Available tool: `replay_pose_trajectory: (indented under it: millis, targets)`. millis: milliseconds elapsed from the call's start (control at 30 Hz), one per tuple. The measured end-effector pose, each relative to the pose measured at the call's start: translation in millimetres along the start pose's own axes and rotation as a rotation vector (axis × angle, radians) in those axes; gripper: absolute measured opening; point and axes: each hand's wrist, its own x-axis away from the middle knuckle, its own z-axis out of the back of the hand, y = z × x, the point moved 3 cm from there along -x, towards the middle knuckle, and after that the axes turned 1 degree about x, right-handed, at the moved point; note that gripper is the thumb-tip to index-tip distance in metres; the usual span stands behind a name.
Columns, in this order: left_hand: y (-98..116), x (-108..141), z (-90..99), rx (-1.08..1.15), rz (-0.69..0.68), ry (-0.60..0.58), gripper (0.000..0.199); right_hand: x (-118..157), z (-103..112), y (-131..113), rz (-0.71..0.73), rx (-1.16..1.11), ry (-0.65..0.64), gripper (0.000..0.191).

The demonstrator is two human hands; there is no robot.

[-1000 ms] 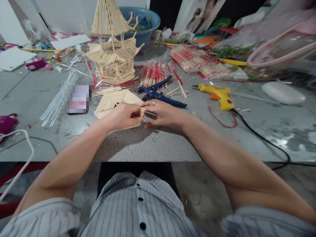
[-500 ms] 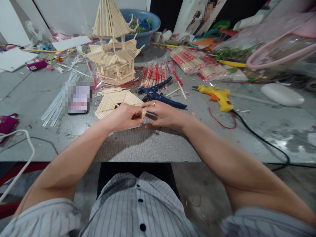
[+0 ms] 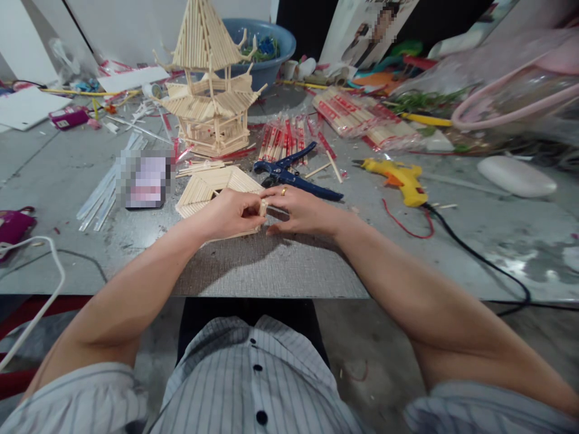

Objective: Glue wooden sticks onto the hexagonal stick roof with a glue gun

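A flat, many-sided panel of light wooden sticks [image 3: 194,199] lies on the table in front of me, with a dark gap near its middle. My left hand [image 3: 228,214] rests over its right part, thumb and fingers pinched on a short wooden stick piece [image 3: 263,208] at the panel's right corner. Facing it, my right hand [image 3: 301,211] wears a ring; its fingers are curved, with thumb and forefinger apart. The right fingertips touch or nearly touch the left ones. My hands cover much of the panel's right side. Blue cutters [image 3: 301,181] lie just beyond my right hand.
Behind the panel stands a stick pagoda [image 3: 212,102]. A yellow glue gun [image 3: 400,178] with a black cord lies right. Clear glue sticks [image 3: 106,187] and a phone [image 3: 145,184] lie left. Wrapped chopsticks [image 3: 284,135] and a blue basin [image 3: 275,66] are farther back.
Both hands keep nearly the same pose at the panel's right corner. The whole view has shifted very slightly; nothing has visibly been taken up or let go.
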Motion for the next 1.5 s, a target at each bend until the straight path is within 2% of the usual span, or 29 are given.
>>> replay_pose_trajectory:
  millis: [233, 467, 567, 700, 800, 1100, 1300, 1400, 1500]
  targets:
    - [-4, -1, 1.2, 0.031, 0.032, 0.003, 0.014, -1, -1, 1, 0.005, 0.007, 0.005, 0.048]
    - [-19, -3, 3.4, 0.17, 0.214, 0.023, 0.015, 0, -2, 1, -0.023, 0.032, -0.011, 0.054]
    - [-26, -3, 14.0, 0.267, 0.271, 0.091, 0.012, 1, -1, 1, -0.032, 0.038, -0.012, 0.058]
    - [-34, -1, 33.6, 0.378, 0.316, 0.251, 0.007, 3, 0, 0, -0.042, 0.035, 0.023, 0.05]
    - [-37, 0, 37.8, 0.316, 0.306, 0.221, 0.011, 4, -1, 1, -0.04, 0.041, 0.05, 0.045]
    - [-25, 1, 26.5, 0.084, 0.179, 0.095, 0.016, 4, -3, 2, -0.005, 0.057, 0.075, 0.041]
    - [-21, 3, 28.8, 0.121, 0.145, 0.064, 0.013, 4, -2, 1, -0.016, 0.046, 0.077, 0.04]
    - [-19, 1, 21.0, 0.042, 0.138, 0.025, 0.016, 4, -3, 0, -0.014, 0.047, 0.069, 0.041]
    - [-17, 0, 11.7, 0.086, 0.127, -0.004, 0.015, 3, -3, 0, 0.01, 0.037, 0.064, 0.04]
